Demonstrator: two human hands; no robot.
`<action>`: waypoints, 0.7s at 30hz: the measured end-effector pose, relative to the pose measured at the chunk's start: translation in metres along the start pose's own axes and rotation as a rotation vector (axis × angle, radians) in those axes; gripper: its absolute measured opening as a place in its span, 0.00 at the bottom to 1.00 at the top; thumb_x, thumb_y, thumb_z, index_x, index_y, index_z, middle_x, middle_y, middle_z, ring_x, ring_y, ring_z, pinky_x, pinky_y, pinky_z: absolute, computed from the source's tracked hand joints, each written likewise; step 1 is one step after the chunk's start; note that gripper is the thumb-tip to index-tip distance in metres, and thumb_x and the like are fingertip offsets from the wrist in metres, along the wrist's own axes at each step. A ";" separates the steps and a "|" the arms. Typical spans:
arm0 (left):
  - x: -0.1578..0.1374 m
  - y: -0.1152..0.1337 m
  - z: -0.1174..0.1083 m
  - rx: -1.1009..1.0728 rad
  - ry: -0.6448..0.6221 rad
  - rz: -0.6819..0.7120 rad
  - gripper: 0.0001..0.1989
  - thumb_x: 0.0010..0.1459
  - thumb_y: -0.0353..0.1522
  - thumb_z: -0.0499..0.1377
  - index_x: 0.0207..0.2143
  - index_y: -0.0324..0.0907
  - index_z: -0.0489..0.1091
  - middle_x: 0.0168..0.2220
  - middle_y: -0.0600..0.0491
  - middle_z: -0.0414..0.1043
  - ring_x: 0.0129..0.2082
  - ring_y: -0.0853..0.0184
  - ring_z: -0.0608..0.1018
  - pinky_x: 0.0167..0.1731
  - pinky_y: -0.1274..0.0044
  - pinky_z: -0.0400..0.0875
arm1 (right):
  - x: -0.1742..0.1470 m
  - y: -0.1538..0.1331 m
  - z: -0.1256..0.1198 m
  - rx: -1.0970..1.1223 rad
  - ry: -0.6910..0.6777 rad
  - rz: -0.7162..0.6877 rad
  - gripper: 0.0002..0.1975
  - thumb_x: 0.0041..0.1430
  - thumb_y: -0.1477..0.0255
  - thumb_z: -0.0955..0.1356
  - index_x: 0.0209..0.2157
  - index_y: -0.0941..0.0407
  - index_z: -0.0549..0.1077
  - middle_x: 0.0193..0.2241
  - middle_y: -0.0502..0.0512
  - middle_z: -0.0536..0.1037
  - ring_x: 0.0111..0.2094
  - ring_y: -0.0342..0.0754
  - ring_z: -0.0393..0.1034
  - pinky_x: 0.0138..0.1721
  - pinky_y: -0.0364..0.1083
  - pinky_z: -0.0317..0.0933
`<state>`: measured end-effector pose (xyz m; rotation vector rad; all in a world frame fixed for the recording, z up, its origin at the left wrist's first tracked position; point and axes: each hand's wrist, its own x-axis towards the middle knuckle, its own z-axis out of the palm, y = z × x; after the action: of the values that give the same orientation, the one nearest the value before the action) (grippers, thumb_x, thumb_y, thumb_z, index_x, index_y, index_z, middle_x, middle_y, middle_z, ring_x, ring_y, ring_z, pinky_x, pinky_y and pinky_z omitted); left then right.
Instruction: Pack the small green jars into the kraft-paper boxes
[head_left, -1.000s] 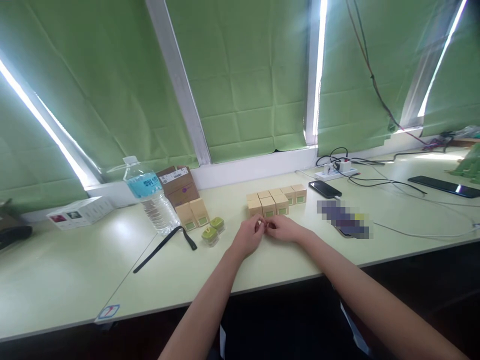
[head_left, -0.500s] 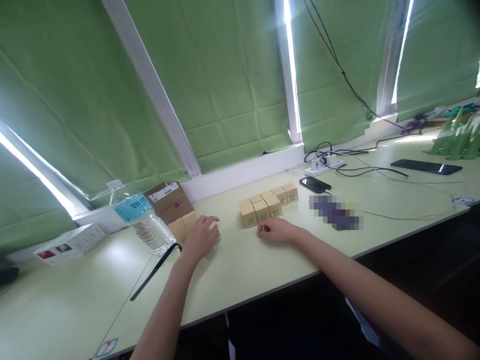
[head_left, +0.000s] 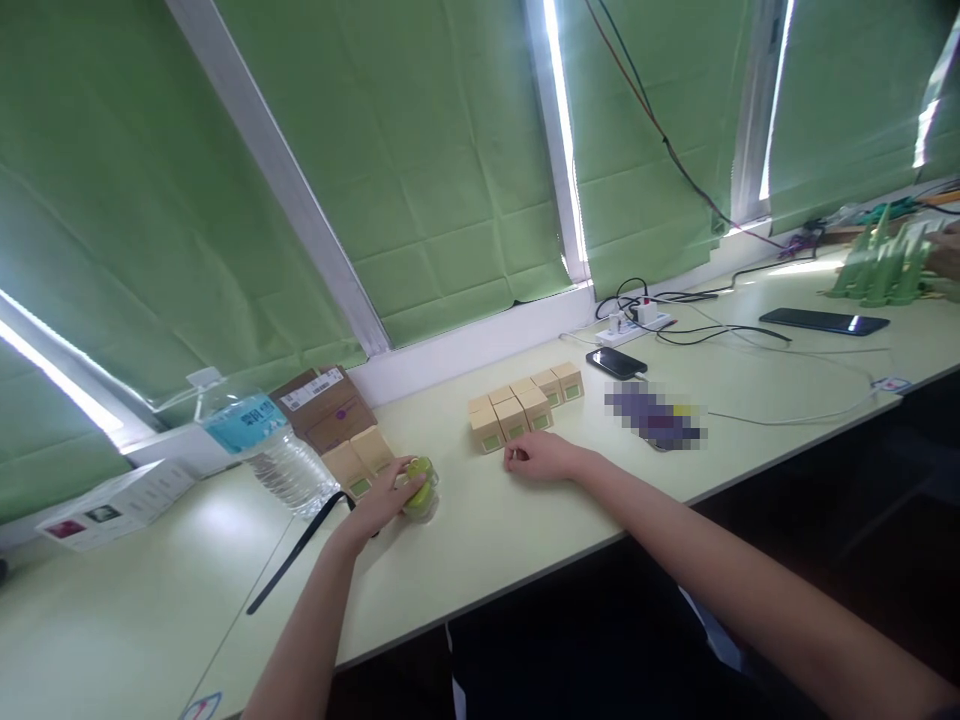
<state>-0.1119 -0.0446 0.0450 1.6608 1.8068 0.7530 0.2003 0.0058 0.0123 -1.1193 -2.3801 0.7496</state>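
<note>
My left hand (head_left: 382, 503) has its thumb and fingers against a small clear jar (head_left: 422, 512) with a green top, standing on the table. Part of the jar's near side is covered by the thumb. Just behind that hand are small tan cardboard boxes (head_left: 370, 447), partly hidden by it. My right hand (head_left: 546, 458) rests on the table with fingers curled in, and nothing shows in it. Right behind it stand several matching tan boxes (head_left: 510, 415) with small green windows, grouped in rows.
A water bottle (head_left: 281, 455) leans by a brown carton (head_left: 324, 408), left of my left hand. A black strap (head_left: 300, 548) lies on the table (head_left: 465, 560). Phones (head_left: 616, 362), a power strip (head_left: 634, 328) and cables are at the right. Another person's hand (head_left: 943, 250) is at the far right.
My left hand has shifted left and lower, from over the jar to its side, and the green top now shows. My right hand stays curled by the boxes. The view has turned slightly.
</note>
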 end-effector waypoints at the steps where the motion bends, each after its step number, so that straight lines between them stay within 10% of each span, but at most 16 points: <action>1: -0.002 0.005 0.006 -0.011 -0.005 0.007 0.34 0.48 0.55 0.62 0.51 0.46 0.68 0.51 0.44 0.70 0.40 0.59 0.76 0.30 0.73 0.73 | 0.000 0.000 0.000 -0.005 -0.002 0.000 0.08 0.58 0.71 0.66 0.36 0.54 0.78 0.31 0.52 0.79 0.31 0.47 0.69 0.29 0.42 0.53; 12: -0.013 0.041 0.049 -0.380 -0.160 -0.034 0.33 0.56 0.53 0.59 0.58 0.47 0.62 0.44 0.49 0.70 0.31 0.68 0.78 0.37 0.72 0.76 | -0.001 -0.003 0.009 0.141 0.011 -0.160 0.33 0.48 0.49 0.74 0.52 0.50 0.70 0.44 0.53 0.78 0.37 0.48 0.71 0.36 0.44 0.60; 21: -0.015 0.033 0.054 -0.183 -0.168 0.077 0.32 0.55 0.52 0.59 0.54 0.41 0.64 0.29 0.52 0.74 0.22 0.69 0.74 0.24 0.77 0.65 | -0.001 0.007 0.004 0.239 0.019 -0.181 0.25 0.58 0.65 0.71 0.56 0.51 0.66 0.52 0.58 0.74 0.33 0.45 0.71 0.39 0.48 0.64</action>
<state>-0.0493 -0.0555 0.0333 1.6286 1.5192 0.7638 0.2030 0.0071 0.0052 -0.7992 -2.2659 0.9255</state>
